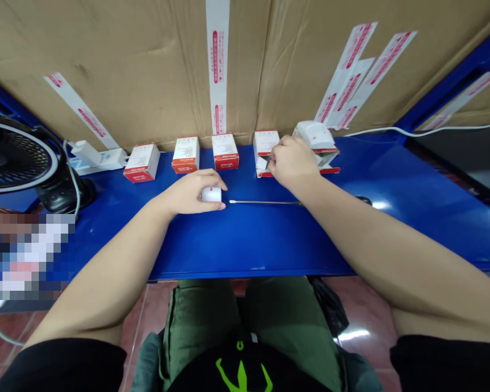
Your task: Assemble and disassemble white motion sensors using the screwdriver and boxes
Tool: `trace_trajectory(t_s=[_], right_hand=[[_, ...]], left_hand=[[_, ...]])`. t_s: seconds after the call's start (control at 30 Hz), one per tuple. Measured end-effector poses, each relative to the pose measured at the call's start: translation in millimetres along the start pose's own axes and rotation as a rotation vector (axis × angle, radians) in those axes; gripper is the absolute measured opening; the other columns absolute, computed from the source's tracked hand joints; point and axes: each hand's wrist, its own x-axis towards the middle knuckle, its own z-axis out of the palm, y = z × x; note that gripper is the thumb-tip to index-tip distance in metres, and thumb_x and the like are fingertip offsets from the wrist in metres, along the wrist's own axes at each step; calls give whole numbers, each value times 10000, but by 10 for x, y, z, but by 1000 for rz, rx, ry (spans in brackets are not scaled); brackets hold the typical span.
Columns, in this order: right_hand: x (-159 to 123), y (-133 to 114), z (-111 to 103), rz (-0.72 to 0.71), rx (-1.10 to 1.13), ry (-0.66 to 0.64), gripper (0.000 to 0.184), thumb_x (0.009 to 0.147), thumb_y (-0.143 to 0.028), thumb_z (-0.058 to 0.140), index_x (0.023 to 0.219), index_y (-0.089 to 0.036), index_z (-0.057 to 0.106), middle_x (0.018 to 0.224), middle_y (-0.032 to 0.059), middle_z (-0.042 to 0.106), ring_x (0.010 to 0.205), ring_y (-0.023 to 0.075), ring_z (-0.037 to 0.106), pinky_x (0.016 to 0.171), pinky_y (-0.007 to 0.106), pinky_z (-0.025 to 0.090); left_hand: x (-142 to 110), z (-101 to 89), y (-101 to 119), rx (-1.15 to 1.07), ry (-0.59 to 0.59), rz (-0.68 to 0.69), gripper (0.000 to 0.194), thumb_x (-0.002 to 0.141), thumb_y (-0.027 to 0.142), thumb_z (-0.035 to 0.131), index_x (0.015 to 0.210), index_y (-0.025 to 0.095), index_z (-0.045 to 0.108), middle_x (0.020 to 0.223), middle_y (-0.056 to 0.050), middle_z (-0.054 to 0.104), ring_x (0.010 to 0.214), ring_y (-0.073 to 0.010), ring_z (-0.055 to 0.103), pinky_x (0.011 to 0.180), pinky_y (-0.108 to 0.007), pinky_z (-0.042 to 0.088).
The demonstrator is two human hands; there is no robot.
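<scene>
My left hand (188, 193) is closed around a small white object (211, 194), which shows between the fingers and thumb above the blue table top (253, 245). To its right, a thin metal rod (265, 202) with a pointed tip lies on the table, apart from the hand. My right hand (293, 161) rests its fingertips at an open white-and-red box (265, 144), near a white paper piece (262, 162) at the box's front. Whether those fingers grip anything is hidden. Just beyond that hand sits a white device (314, 135) on an opened red-and-white box (329, 163).
Several closed white-and-red boxes (185, 155) stand in a row along the back of the table. A black fan (12, 155) and a white power strip (98, 158) are at the left, with a white cable (408, 131) at the back right. Taped cardboard (147, 65) forms the back.
</scene>
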Motion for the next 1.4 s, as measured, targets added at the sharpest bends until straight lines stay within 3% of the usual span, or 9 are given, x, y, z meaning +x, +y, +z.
trace_trajectory(t_s=[0.27,0.47,0.77,1.03,1.13,1.27,1.4], right_hand=[[-37,23,18,-7,-20,40,242,972,-207,707,1166,-129,830,1223,205,742,1174,380,651,955,490,533],[-83,-34,-79,-6,-22,12,309,1052,-162,533,1163,-153,822,1226,194,758,1135,329,654,845,417,501],[-78,-3,-30,-51,1,35,314,971,-185,647,1250,-177,792,1269,205,735,1174,394,654,873,493,520],[-77,9,-28,-66,29,66,311,1049,-149,508,1147,-187,801,1223,206,774,1119,368,679,827,473,507],[-77,1,-31,-71,43,52,356,1068,-147,459,1150,-171,805,1217,211,777,1168,373,672,871,485,523],[-64,2,-3,-95,46,22,410,1054,-109,423,1180,-83,812,1357,288,720,1316,423,620,990,537,547],[-46,37,3,-188,53,21,413,1028,-91,432,1205,-98,805,1307,271,750,1256,412,650,1055,556,540]], left_hand=[[0,-4,7,-11,-9,-4,350,975,479,796,1197,208,790,1244,-116,777,1157,-289,775,1105,-492,621],[9,-9,10,-27,-13,-14,346,968,476,782,1186,207,789,1244,-115,774,1157,-284,773,1103,-486,620],[14,-3,12,-32,-15,-19,340,954,476,785,1177,219,793,1234,-109,780,1150,-283,774,1098,-488,627],[13,-11,18,-31,-16,-28,325,953,457,791,1179,224,802,1240,-107,787,1145,-279,778,1100,-484,634],[12,-10,9,-32,-16,-25,323,951,451,795,1178,222,804,1234,-109,790,1147,-279,777,1109,-486,631],[17,-8,1,-34,-14,-18,331,953,455,783,1178,214,802,1232,-112,787,1147,-279,776,1105,-490,630],[17,-9,7,-42,-14,-15,333,952,463,780,1173,215,801,1233,-113,785,1141,-281,779,1100,-490,632]])
